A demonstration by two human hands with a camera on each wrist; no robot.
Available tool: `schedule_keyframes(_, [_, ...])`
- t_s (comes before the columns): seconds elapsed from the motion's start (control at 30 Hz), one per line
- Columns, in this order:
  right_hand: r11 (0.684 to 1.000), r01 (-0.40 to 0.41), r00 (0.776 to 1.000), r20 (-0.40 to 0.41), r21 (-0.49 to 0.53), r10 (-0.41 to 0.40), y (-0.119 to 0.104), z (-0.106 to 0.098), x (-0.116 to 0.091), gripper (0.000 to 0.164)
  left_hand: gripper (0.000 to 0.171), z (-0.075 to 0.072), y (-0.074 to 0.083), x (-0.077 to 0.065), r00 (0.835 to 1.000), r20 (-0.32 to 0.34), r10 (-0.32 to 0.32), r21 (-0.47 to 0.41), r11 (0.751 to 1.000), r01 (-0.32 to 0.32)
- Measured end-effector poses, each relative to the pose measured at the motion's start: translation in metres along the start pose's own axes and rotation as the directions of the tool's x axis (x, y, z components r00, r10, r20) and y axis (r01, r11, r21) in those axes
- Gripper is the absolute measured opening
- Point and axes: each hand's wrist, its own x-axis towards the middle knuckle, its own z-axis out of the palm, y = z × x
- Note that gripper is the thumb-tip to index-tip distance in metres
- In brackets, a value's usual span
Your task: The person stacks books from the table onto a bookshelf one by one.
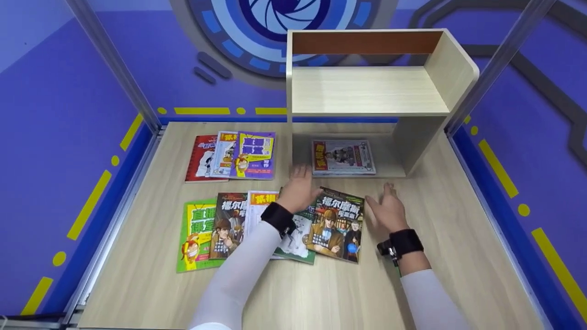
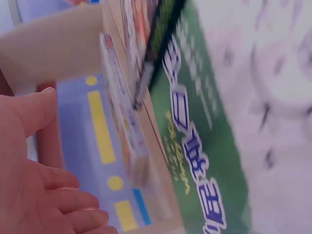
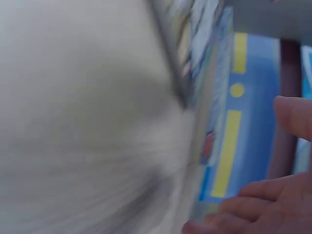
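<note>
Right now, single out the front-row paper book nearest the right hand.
The dark-covered rectangular book with a brown-capped figure, at the row's right end; others, including its dark lookalike second from left, lie farther from that hand.

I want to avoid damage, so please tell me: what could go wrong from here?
The rightmost detective book overlaps the dark-green book, so moving it might drag that one along. The left hand is close to the wooden shelf and could bump it.
</note>
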Motion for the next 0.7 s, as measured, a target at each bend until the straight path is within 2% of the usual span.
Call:
schedule_keyframes(0.13, [0.998,0.026,1.0,-0.007,-0.05,-0.027,-0.012,0.005,-0.016,0.096,0.091,0.001,0.014,-0.023,1.0,0.016,-0.017,0.048,0.999,0.017])
schedule_keyframes(0.33, [0.998,0.042,0.999,0.025,-0.048,-0.041,-0.02,0.018,-0.04,0.095,0.094,0.021,0.028,-0.056,0.993,0.032,-0.109,0.026,0.994,0.109])
schedule_keyframes(0.5, [0.999,0.039,0.998,0.054,-0.017,-0.038,-0.022,0.032,-0.066,0.094,0.094,0.03,0.036,-0.079,0.986,-0.016,-0.168,0.004,0.986,0.168])
schedule_keyframes(0.6, [0.999,0.035,0.997,0.068,-0.01,-0.034,-0.023,0.04,-0.081,0.094,0.094,0.032,0.041,-0.091,0.985,-0.049,-0.168,-0.018,0.986,0.168])
schedule_keyframes(0.7, [0.999,0.039,0.996,0.081,0.008,-0.04,-0.025,0.047,-0.09,0.094,0.094,0.032,0.045,-0.096,0.985,-0.067,-0.158,-0.026,0.987,0.156])
